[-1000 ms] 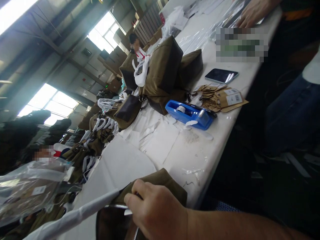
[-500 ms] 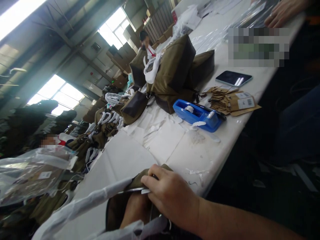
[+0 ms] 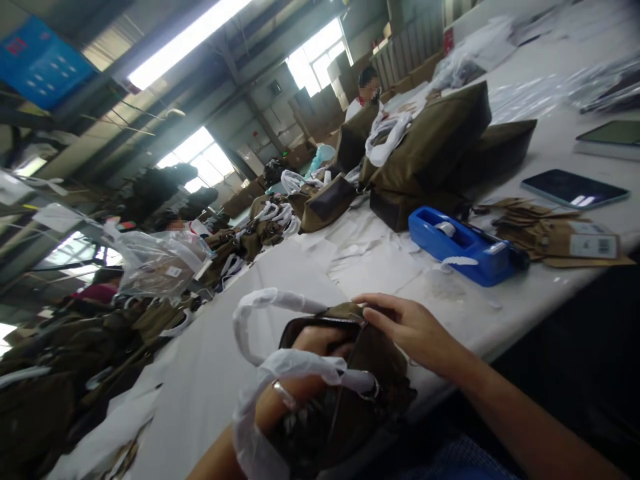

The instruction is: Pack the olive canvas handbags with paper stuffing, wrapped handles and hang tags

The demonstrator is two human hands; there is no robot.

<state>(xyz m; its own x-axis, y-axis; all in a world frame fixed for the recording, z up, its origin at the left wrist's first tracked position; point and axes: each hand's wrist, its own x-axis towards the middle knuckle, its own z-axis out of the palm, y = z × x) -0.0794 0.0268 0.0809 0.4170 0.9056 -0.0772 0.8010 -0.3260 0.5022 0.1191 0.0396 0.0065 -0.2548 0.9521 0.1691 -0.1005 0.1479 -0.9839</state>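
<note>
An olive-brown handbag (image 3: 380, 360) lies in front of me at the table edge, its zipped mouth open. White paper wraps both of its handles (image 3: 300, 363). My left hand (image 3: 323, 339) reaches through the handles into the bag; its fingers are mostly hidden inside, and a silver bracelet (image 3: 284, 395) is on the wrist. With thumb and fingers, my right hand (image 3: 400, 327) grips the bag's rim at the end of the metal zipper (image 3: 343, 321).
A blue tape dispenser (image 3: 455, 243) stands beyond my right hand. Near it lie brown barcode tags (image 3: 565, 233) and a phone (image 3: 575, 188). More olive bags (image 3: 435, 140) stand farther back. At left are piled bags (image 3: 65, 373) and a plastic-wrapped bag (image 3: 160, 263). A person (image 3: 367, 93) is in the background.
The view has swung left, so the table things sit farther right. The bag's mouth now shows more fully, with my left hand inside it. My right hand still holds the rim.
</note>
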